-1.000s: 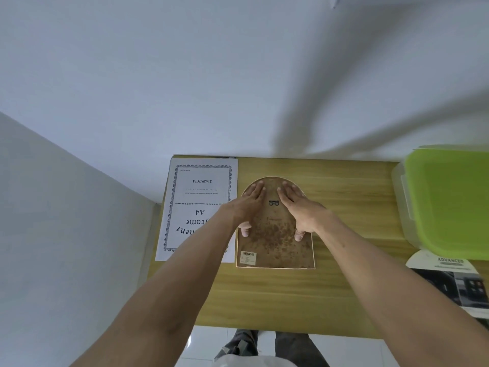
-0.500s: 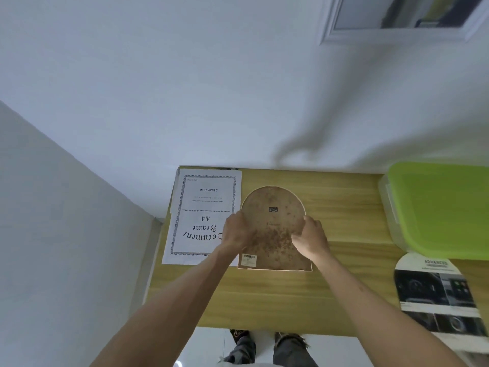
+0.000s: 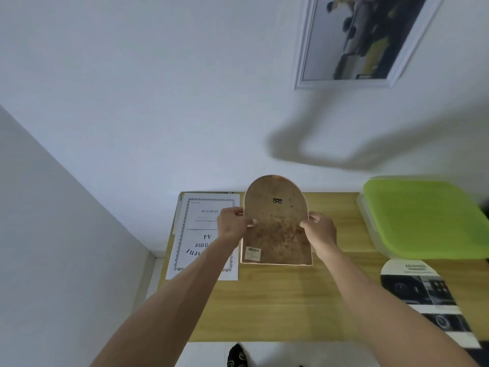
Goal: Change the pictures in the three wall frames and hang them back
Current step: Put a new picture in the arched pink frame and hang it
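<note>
Wooden table (image 3: 277, 308) holds papers (image 3: 205, 234) and green-lidded box (image 3: 423, 221); both hands grip arched frame (image 3: 276, 223).

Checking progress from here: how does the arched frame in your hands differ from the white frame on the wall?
The arched frame has a rounded top and shows its brown back; the white frame is rectangular and shows its picture. The left hand and right hand hold the arched frame above the table; the white frame hangs.

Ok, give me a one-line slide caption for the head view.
Both hands, left and right, grip the arched frame back-side up, lifted over the wooden table.
</note>
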`<state>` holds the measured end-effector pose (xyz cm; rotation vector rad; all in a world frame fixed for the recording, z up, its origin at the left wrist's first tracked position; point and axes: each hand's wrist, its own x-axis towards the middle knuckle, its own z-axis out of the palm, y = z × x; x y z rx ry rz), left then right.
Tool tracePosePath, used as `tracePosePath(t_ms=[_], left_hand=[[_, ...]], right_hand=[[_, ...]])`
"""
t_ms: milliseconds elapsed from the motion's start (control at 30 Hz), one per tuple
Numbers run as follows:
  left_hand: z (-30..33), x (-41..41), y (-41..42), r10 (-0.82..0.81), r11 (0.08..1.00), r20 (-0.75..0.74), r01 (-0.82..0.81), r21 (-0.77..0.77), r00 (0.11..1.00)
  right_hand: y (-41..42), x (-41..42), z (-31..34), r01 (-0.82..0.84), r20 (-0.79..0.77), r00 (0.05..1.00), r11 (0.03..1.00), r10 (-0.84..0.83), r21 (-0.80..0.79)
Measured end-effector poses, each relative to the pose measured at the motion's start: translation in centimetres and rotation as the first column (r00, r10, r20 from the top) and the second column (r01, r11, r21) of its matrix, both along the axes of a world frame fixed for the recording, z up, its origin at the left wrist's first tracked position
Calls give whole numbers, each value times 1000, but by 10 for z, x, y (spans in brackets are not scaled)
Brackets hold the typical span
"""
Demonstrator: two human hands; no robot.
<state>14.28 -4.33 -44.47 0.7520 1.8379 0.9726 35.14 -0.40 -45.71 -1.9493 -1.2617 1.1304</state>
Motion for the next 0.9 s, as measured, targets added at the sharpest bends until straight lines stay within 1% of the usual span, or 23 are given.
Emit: tracePosePath(t_ms=[67,100,133,200,300,400,467,533,600,667,733,767,800,833,867,900], left_hand=[[24,1,-2,25,997,-4,-24,71,1000],[36,4,-3,29,994,-34,-26,107,999],[48,8,-4,35,989,-78,-23,144,996],[68,16,-7,59,977,-173,-21,214,983],[97,34,-15,102,950,-325,5,312,940],[131,65,-32,136,904,-418,60,423,898],[152,88,-47,96,891,-429,115,440,898],[159,102,-55,94,864,-471,163,476,877],[160,109,-59,78,841,-519,224,493,851],[161,113,-62,7,816,-555,317,484,832],[167,116,-66,-3,776,-597,379,505,802],[172,116,-67,39,735,-614,394,552,788],[175,114,-65,116,686,-626,394,612,771],[181,110,-63,216,658,-636,371,655,741],[190,103,-60,307,661,-641,327,676,704],[202,94,-56,367,688,-640,267,675,675]], right_hand=[[2,0,20,-61,10,998,998,61,14],[4,0,31,-90,28,996,996,89,30],[6,0,43,-111,38,993,992,109,55],[9,-5,68,-149,7,989,981,149,128],[6,-18,118,-258,-67,957,936,281,239],[-1,-28,168,-321,-98,923,887,371,331],[-6,-28,194,-303,-136,917,876,375,376],[-13,-21,213,-262,-149,924,867,352,424],[-19,-9,227,-230,-140,935,858,325,460],[-24,3,238,-210,-116,946,843,304,496],[-26,16,249,-198,-96,953,828,289,525],[-26,22,255,-191,-113,950,829,291,526],[-26,29,261,-191,-143,942,834,304,517],[-25,35,268,-198,-182,927,841,327,504],[-24,40,275,-205,-224,908,843,353,498],[-22,44,282,-210,-262,889,841,377,498]])
